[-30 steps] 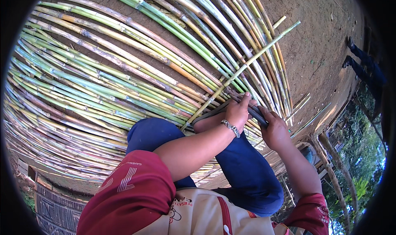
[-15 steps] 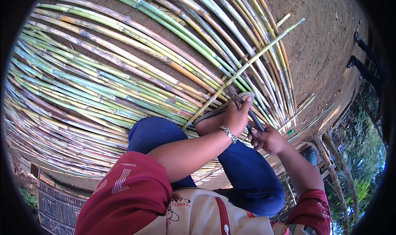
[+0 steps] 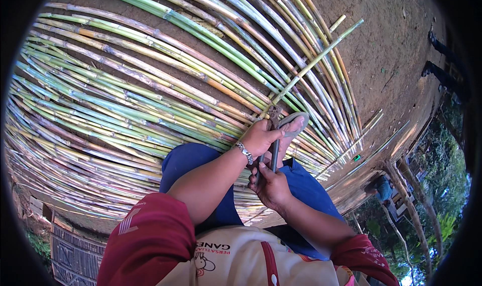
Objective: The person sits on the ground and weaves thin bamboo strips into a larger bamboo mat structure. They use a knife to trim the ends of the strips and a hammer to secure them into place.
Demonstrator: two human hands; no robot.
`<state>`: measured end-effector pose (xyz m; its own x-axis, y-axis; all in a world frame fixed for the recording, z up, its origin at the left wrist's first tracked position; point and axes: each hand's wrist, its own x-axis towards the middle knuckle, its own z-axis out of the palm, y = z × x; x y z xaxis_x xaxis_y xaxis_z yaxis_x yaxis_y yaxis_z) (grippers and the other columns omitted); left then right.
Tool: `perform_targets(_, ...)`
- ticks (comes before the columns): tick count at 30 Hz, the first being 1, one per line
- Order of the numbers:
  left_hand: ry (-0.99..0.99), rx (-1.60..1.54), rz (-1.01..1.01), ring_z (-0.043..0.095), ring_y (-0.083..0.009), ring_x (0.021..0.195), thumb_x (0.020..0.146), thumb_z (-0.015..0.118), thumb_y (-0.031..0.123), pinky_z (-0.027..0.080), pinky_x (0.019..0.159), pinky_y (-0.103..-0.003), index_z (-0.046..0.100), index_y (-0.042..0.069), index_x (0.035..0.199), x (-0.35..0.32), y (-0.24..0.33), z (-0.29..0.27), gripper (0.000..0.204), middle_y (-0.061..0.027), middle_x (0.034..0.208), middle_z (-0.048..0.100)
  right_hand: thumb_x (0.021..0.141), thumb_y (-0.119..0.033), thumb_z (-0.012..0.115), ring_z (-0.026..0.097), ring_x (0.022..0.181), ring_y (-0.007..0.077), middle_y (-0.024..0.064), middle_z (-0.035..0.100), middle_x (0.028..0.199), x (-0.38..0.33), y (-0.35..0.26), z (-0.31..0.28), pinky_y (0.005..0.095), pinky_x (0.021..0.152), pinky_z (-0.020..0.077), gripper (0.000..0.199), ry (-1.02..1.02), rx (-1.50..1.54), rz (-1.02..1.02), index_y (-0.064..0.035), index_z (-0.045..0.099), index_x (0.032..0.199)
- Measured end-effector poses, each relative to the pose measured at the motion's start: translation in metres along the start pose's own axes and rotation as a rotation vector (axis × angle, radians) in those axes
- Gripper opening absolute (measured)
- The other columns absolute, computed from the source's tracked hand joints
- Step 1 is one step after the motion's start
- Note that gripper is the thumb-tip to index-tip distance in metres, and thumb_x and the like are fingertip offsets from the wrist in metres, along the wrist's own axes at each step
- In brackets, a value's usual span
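Observation:
My right hand point(image 3: 274, 187) is wrapped around the handles of dark metal pincers point(image 3: 274, 153). Their rusty jaws point away from me and meet a yellow-green bamboo pole point(image 3: 311, 65) lying crosswise over many others. My left hand point(image 3: 261, 138) is closed beside the jaws, its thumb reaching across the pincers' neck. What its fingers pinch is hidden. Just right of the jaws, my sandalled foot point(image 3: 295, 125) rests on the lengthwise bamboo poles point(image 3: 165, 80).
Bamboo poles cover the ground to the left and ahead. Bare soil point(image 3: 389, 50) lies to the right, with a person's dark-clad legs point(image 3: 444, 77) at its far side. Wooden posts point(image 3: 409, 205) stand at right. A slatted panel point(image 3: 75, 256) is at lower left.
Both hands have moved left and the pincers have swung upright, their jaws now at the crossing pole. My sandalled foot, partly covered before, shows more fully.

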<state>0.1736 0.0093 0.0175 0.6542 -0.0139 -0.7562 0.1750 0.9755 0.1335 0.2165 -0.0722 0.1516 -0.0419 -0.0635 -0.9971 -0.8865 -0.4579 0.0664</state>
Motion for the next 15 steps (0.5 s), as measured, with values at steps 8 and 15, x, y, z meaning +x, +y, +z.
perform_targets(8, -0.141, -0.296, -0.262, 0.07, -0.0177, 0.067, 0.093, 0.074, 0.02, 0.058, 0.062, -0.033, 0.064, 0.006, 0.1, -0.009, 0.014, -0.009, 0.018, -0.006, 0.079, 0.069, 0.108, -0.022, 0.057, 0.061, 0.088, 0.019, 0.0042, 0.059, 0.099, 0.02, 0.026, -0.008, 0.0381, 0.079, 0.0532, 0.015, -0.071, 0.046, -0.066, -0.0104, 0.053, 0.117)
perform_targets(15, -0.187, -0.091, -0.128, 0.066, -0.0173, 0.061, 0.095, 0.071, 0.019, 0.056, 0.058, -0.033, 0.063, 0.007, 0.093, 0.003, 0.005, -0.022, 0.015, -0.0041, 0.073, 0.065, 0.097, -0.034, 0.075, 0.071, 0.098, 0.025, 0.0186, 0.069, 0.107, -0.01, -0.056, -0.007, 0.0358, 0.087, 0.0584, 0.065, -0.321, -1.104, 0.123, -0.0001, 0.045, 0.144)
